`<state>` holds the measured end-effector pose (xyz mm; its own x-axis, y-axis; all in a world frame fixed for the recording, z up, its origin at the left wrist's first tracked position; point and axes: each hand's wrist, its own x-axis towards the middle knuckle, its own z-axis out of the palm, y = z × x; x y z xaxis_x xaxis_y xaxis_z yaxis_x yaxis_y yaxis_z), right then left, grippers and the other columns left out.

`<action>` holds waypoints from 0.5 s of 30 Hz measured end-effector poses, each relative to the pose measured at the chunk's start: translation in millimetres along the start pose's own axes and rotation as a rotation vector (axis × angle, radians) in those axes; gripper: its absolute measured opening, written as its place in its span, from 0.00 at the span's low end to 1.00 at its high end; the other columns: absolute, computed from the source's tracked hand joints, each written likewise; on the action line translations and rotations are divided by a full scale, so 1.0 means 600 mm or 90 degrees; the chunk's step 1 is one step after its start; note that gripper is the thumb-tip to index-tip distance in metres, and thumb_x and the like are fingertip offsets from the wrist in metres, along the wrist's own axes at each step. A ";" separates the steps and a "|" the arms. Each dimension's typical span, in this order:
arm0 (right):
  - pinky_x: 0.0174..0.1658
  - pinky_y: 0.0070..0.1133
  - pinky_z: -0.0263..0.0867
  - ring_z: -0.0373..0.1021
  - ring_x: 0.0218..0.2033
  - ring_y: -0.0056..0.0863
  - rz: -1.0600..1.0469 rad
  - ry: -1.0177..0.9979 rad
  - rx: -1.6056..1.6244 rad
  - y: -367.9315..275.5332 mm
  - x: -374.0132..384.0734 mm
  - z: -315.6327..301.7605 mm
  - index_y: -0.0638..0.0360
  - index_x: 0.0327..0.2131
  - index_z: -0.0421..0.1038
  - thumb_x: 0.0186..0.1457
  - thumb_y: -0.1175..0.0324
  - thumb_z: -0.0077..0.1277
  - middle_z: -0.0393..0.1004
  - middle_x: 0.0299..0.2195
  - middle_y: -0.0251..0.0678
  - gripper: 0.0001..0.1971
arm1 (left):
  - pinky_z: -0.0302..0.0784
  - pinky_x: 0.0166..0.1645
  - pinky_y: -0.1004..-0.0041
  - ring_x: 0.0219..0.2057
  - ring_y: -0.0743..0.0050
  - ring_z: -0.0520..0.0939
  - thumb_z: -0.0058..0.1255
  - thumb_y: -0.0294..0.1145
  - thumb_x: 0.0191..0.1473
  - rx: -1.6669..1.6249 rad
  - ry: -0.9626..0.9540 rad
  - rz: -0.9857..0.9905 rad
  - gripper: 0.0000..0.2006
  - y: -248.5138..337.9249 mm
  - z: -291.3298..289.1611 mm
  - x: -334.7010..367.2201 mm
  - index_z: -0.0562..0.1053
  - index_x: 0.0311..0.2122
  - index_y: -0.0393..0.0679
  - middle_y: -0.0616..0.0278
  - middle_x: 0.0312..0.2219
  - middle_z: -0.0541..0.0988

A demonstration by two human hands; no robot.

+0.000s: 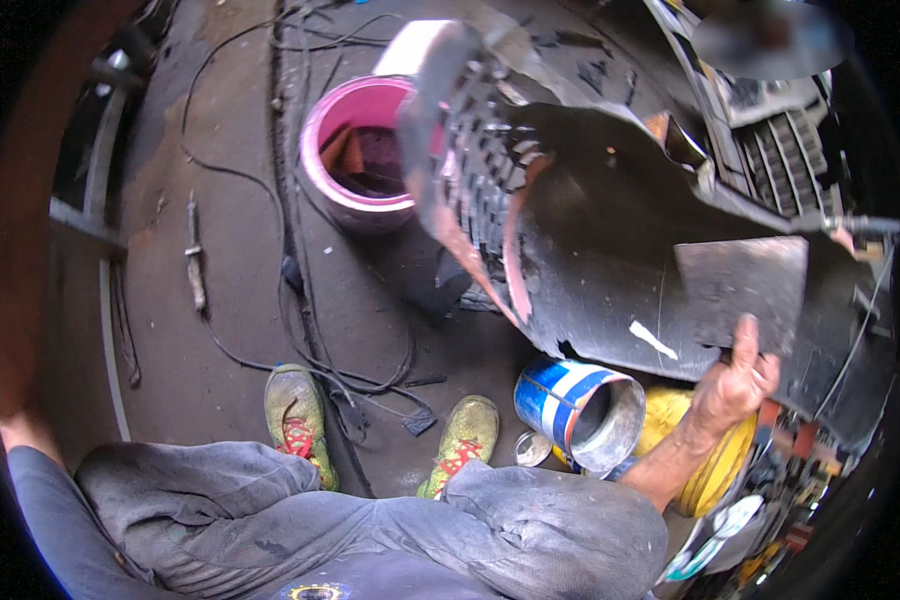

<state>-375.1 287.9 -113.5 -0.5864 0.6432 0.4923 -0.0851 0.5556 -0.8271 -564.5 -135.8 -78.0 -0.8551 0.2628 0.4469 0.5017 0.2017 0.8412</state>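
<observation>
My right hand (pixel 735 395) grips the lower edge of a flat, scuffed grey rectangular plate (pixel 745 290), its thumb pressed along the face. The plate is held up in front of a large black curved panel (pixel 610 210), which looks like a car bumper. A honeycomb grille (pixel 490 150) spans the panel's left part, with pinkish and orange worn edges. At the far left edge a bit of my left arm shows above its blue-grey sleeve; the left hand itself is out of sight.
A pink bucket (pixel 355 100) holding brown pieces stands beyond my feet. By my right knee are a blue-and-white tin (pixel 580 415) and a yellow container (pixel 715 470). Black cables (pixel 240 170) and a clamp-like tool (pixel 195 255) lie on the floor. Car parts (pixel 785 160) crowd the right.
</observation>
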 end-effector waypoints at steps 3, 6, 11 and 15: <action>0.42 0.18 0.68 0.71 0.32 0.21 -0.014 -0.030 -0.283 -0.018 -0.001 -0.159 0.68 0.41 0.78 0.57 0.74 0.57 0.77 0.32 0.34 0.10 | 0.72 0.57 0.66 0.52 0.67 0.74 0.48 0.30 0.62 0.022 -0.008 -0.005 0.20 -0.010 0.007 0.068 0.68 0.58 0.37 0.54 0.51 0.74; 0.46 0.23 0.68 0.73 0.37 0.25 0.107 -0.007 -0.150 -0.059 -0.062 -0.271 0.70 0.48 0.74 0.54 0.72 0.57 0.78 0.36 0.37 0.18 | 0.72 0.57 0.66 0.52 0.67 0.74 0.48 0.30 0.62 0.054 -0.028 -0.009 0.20 -0.011 0.026 0.143 0.68 0.58 0.37 0.54 0.51 0.74; 0.47 0.27 0.67 0.73 0.41 0.30 0.385 -0.368 -0.306 -0.116 -0.125 -0.378 0.71 0.44 0.73 0.41 0.57 0.62 0.77 0.42 0.42 0.30 | 0.72 0.58 0.66 0.53 0.66 0.74 0.47 0.30 0.63 0.131 -0.029 -0.032 0.20 -0.007 0.009 0.225 0.68 0.59 0.37 0.53 0.52 0.73; 0.27 0.29 0.70 0.71 0.20 0.37 0.051 -0.652 0.120 -0.012 -0.088 -0.411 0.73 0.27 0.74 0.39 0.66 0.64 0.74 0.18 0.43 0.16 | 0.71 0.58 0.66 0.54 0.66 0.74 0.47 0.29 0.63 0.162 -0.027 -0.045 0.20 0.003 0.001 0.268 0.67 0.59 0.37 0.53 0.53 0.73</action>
<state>-144.7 379.7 -66.8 -0.9908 -0.1287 0.0420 -0.0888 0.3840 -0.9191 -701.0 -92.3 -4.7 -0.8857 0.2776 0.3720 0.4620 0.4498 0.7643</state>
